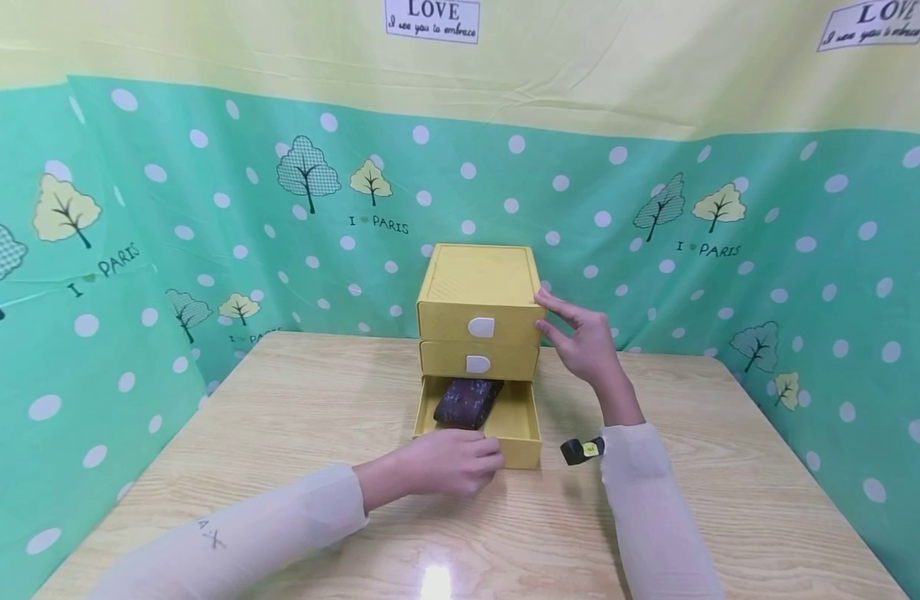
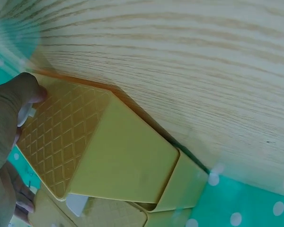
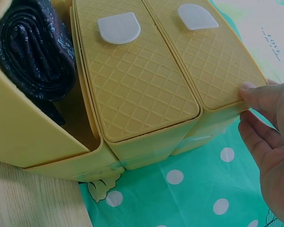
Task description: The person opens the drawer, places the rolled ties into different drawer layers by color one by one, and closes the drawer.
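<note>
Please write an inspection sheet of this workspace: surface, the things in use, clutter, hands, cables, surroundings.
Surface: light wooden table, with a glare spot near the front edge.
Things in use: yellow three-drawer box; top two drawers closed, bottom drawer pulled out, with a dark rolled cloth inside.
Clutter: nothing seen.
Hands: left hand curled at the front of the bottom drawer, on its white handle in the left wrist view; right hand with straight fingers against the box's right side near the top. Small black device at the right wrist.
Cables: nothing seen.
Surroundings: green polka-dot cloth with trees and "I love Paris" print, yellow band above, LOVE signs.
</note>
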`<state>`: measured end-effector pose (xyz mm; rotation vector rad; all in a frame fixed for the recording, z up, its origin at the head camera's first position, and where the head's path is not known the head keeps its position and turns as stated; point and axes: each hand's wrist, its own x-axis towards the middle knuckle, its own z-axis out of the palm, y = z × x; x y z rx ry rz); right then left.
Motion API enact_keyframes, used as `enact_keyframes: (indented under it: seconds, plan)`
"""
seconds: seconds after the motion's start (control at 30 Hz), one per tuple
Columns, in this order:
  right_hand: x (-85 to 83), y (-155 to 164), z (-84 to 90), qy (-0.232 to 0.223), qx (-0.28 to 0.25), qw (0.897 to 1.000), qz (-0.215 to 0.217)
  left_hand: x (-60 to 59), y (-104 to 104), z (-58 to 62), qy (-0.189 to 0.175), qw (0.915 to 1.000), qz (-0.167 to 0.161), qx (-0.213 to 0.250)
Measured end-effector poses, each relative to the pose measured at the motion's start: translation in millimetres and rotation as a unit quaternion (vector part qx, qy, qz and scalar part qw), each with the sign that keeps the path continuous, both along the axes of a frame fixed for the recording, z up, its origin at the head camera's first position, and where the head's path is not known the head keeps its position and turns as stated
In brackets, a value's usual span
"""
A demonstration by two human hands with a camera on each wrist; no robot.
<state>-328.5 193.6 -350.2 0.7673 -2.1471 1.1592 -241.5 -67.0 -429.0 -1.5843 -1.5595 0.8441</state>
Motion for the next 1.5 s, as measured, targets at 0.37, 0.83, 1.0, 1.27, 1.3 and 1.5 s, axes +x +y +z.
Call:
enact_keyframes:
  seconds: [0.37, 0.83, 1.0, 1.27, 1.3, 1.5]
  plan:
    - [0.2, 0.1, 0.3, -0.003, 0.012, 1.0, -0.009, -11.0, 1.2, -0.6, 0.0, 1.0, 0.0, 0.01]
    - [1.0, 0.2, 1.6, 0.005, 0.003, 1.0, -0.003, -20.4, 3.1, -1.4, -0.009, 0.9999, -0.006, 0.007]
    - [0.6, 0.4, 1.1, 0.002, 0.001, 1.0, 0.0, -21.8, 3.5, -0.1, -0.002, 0.9999, -0.012, 0.009]
    - [0.4, -0.1, 0.9, 0.004, 0.003, 1.0, 0.0, -25.0, 2.1, 1.1, -0.001, 1.0, 0.009, 0.0]
    - [0.6, -0.2, 1.0, 0.005, 0.003, 1.0, 0.002, -25.6, 1.7, 1.1, -0.002, 0.9999, 0.011, 0.0]
    - [0.0, -0.6, 0.6, 0.009, -0.004, 1.0, 0.012, -31.2, 1.3, -1.3, -0.007, 0.9999, 0.01, 0.004]
